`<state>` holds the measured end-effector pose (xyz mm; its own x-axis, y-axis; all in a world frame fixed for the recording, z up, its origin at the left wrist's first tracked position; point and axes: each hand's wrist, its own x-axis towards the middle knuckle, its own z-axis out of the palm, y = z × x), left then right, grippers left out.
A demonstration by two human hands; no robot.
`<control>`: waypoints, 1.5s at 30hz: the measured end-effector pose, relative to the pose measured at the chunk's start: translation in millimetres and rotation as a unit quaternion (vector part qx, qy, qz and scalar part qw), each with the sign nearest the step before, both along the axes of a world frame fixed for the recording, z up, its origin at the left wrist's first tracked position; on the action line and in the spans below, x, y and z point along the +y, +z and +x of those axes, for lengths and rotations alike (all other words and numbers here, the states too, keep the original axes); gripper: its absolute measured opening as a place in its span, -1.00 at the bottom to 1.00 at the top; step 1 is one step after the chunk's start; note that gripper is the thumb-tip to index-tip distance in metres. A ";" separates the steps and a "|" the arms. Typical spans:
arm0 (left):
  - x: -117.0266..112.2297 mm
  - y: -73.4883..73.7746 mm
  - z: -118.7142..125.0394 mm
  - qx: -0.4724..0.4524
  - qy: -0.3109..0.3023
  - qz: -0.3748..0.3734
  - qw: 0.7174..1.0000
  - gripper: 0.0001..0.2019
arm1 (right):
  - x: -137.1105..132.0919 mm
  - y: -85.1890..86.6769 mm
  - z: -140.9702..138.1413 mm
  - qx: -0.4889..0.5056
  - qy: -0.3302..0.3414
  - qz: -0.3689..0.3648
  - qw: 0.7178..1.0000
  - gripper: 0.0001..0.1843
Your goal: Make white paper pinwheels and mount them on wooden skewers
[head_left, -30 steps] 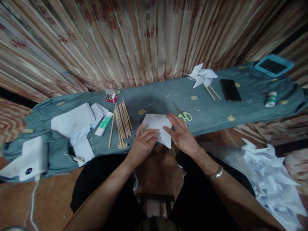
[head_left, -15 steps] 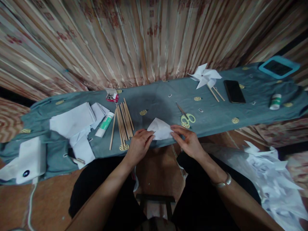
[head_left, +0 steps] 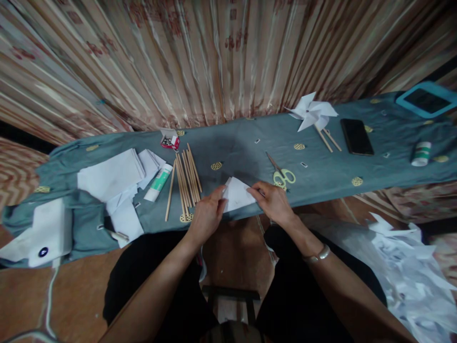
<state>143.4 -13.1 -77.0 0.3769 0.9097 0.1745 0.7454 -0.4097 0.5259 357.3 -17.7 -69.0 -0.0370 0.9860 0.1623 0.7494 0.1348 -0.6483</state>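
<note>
A folded sheet of white paper (head_left: 238, 194) lies at the front edge of the cloth-covered table, between my hands. My left hand (head_left: 208, 209) pinches its left side, thumb and fingers closed on it. With fingers bent, my right hand (head_left: 273, 202) grips the paper's right corner. Scissors with light green handles (head_left: 283, 176) lie just beyond my right hand. Left of my left hand are several thin wooden sticks (head_left: 186, 178) and a green-and-white glue stick (head_left: 158, 183).
Stacked white paper (head_left: 109, 175), an open pin box (head_left: 170, 141) and a white device with a cable (head_left: 52, 231) are on the left. Paper pinwheels (head_left: 312, 112), a phone (head_left: 357, 136) and another glue stick (head_left: 421, 154) lie right. A bag of pinwheels (head_left: 407, 271) stands below.
My right hand has shifted slightly left along the paper, and the left hand now reaches a little higher on its side. The whole view has moved slightly.
</note>
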 end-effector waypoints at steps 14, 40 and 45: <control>7.2 3.5 -1.9 0.095 -0.020 0.035 0.995 -0.74 | 11.4 -21.5 -10.7 -0.053 -0.011 0.085 0.995 -0.72; -36.1 -8.1 20.4 0.136 -0.146 0.101 0.975 -0.54 | 14.6 -17.2 -17.9 -0.105 -0.033 0.068 0.992 -0.82; -35.4 -9.6 19.2 0.153 -0.154 0.090 0.972 -0.52 | 15.9 -19.9 -16.8 -0.106 -0.034 0.076 0.991 -0.79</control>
